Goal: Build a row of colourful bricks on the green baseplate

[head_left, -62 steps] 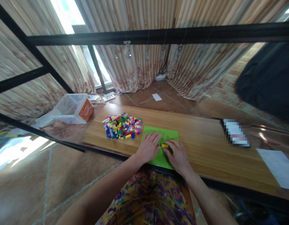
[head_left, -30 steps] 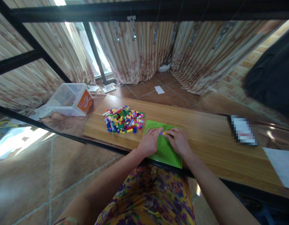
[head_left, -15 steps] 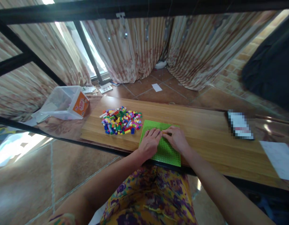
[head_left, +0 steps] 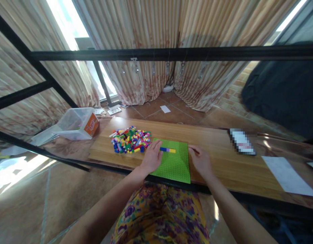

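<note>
We note that the right hand (head_left: 201, 161) is now off the row of bricks and stands just beyond the right edge of the green board (head_left: 174, 168), over the table (head_left: 214, 135). This uncovers the row between the two hands: a blue brick (head_left: 163, 149) nearest the left fingers, a purple brick (head_left: 167, 150) in the middle, and a yellow brick (head_left: 172, 151) toward the right fingertips. We judge the yellow brick to be set, since it lies in line with no finger on it. The left hand (head_left: 151, 158) lies flat across the board's left side, fingers extended, gripping nothing that we can see; whether they touch the blue brick we cannot tell. The right fingers are curled, thumb near the forefinger; no brick shows there, but their inner side is hidden. Against the frame half a second ago, where the right fingertips meet the left over the row, the hands are well apart. The brick pile (head_left: 131, 139), left of the left fingers, looks unchanged.
</note>
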The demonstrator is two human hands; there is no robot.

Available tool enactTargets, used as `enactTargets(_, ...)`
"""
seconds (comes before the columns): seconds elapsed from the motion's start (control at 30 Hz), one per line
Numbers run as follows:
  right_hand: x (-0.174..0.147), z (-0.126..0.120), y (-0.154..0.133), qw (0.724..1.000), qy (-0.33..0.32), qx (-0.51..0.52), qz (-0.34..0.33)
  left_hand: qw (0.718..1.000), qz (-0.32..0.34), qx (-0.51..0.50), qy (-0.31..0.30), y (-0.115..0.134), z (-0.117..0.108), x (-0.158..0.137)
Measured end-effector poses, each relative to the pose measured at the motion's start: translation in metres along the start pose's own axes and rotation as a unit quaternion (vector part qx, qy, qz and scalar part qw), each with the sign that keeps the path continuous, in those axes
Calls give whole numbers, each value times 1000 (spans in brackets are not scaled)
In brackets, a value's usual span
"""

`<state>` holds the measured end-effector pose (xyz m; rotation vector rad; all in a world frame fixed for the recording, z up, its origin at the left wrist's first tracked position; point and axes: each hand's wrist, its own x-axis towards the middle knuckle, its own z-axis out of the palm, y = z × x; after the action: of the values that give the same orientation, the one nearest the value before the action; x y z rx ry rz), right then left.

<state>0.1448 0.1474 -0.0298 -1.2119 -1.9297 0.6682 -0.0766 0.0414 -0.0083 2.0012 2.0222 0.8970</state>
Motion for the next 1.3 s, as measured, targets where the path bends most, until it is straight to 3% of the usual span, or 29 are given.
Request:
enactTargets(0.1, -15, -11, 8, 1000, 24, 4, 6, 998, 5, 62, -31, 15, 5, -3)
enactTargets(0.27, -37, -13, 13, 1000, 29, 2, -12, 987, 48, 120, -97, 44, 37, -4)
enactTargets(0.4, -42, -13, 14, 999, 19, 0, -29, 984, 30, 139, -110, 47, 51, -4)
enactTargets(0.87, -42, -3, 12, 999, -8, -2, -44, 972, 7, 175, -154, 47, 45, 4)
enactTargets(1.3, -40, -4, 9, 998, -26, -3, -58, 978, 17, 167, -127, 45, 37, 1)
